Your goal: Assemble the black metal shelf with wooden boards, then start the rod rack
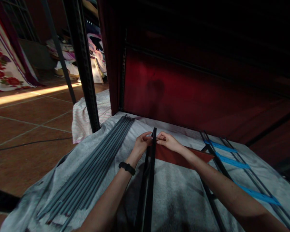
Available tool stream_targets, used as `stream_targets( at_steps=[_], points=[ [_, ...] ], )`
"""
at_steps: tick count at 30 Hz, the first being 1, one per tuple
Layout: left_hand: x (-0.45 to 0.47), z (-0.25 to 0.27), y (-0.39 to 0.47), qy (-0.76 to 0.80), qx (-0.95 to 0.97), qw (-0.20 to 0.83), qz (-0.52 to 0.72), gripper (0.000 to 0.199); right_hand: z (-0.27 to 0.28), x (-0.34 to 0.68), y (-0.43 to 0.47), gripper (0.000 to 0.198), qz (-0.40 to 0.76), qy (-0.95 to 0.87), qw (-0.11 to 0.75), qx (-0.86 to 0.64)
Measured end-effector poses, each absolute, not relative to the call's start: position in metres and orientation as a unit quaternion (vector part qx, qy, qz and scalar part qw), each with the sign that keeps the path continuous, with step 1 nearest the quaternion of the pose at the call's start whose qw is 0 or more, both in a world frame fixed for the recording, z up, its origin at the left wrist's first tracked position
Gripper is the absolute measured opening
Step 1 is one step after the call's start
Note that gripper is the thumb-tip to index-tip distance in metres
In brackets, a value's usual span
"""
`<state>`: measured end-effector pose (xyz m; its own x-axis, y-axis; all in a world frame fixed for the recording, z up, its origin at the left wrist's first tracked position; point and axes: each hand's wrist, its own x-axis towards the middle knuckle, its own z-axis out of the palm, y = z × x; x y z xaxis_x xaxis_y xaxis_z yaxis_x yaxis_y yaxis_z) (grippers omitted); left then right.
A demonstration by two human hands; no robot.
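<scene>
A black metal frame [150,187] stands upright on the cloth, its near post between my hands. My left hand [142,141], with a black band at the wrist, is closed in a pinch at the left side of the post's top. At its fingertips shows a small shiny metal fastener [151,138]. From the other side, my right hand [168,141] pinches a small thin piece against the post; its kind is too small to tell. A reddish-brown panel [175,158] reaches rightward from the post, partly behind my right forearm, toward another black frame part [209,196].
Grey metal rods [96,164] lie bundled at left on the grey cloth [178,196]. At right are thin dark rods with blue strips [234,161]. A dark red panel [183,93] rises behind. A black perforated post [83,64] stands left, beside the tiled floor [31,129].
</scene>
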<state>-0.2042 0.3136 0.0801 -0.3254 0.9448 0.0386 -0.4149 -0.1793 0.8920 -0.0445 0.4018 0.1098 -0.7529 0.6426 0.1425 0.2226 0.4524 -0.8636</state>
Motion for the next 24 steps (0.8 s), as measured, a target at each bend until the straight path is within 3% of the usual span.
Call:
stream_targets(
  at_steps=[8, 12, 20, 24],
  points=[
    [-0.2019, 0.0777, 0.3186, 0.444, 0.345, 0.437, 0.702, 0.019, 0.1095, -0.0448, 0.4016, 0.023, 0.451, -0.82, 0.231, -0.267],
    [-0.202, 0.0789, 0.3153, 0.418, 0.325, 0.472, 0.705, 0.035, 0.1091, -0.0451, 0.4012, 0.024, 0.45, -0.819, 0.239, -0.265],
    [-0.2036, 0.0784, 0.3154, 0.461, 0.362, 0.407, 0.701, 0.022, 0.1096, -0.0442, 0.402, 0.022, 0.449, -0.822, 0.23, -0.265],
    [-0.2038, 0.0798, 0.3133, 0.423, 0.332, 0.445, 0.717, 0.034, 0.1097, -0.0441, 0.4025, 0.022, 0.446, -0.823, 0.233, -0.263]
  ],
)
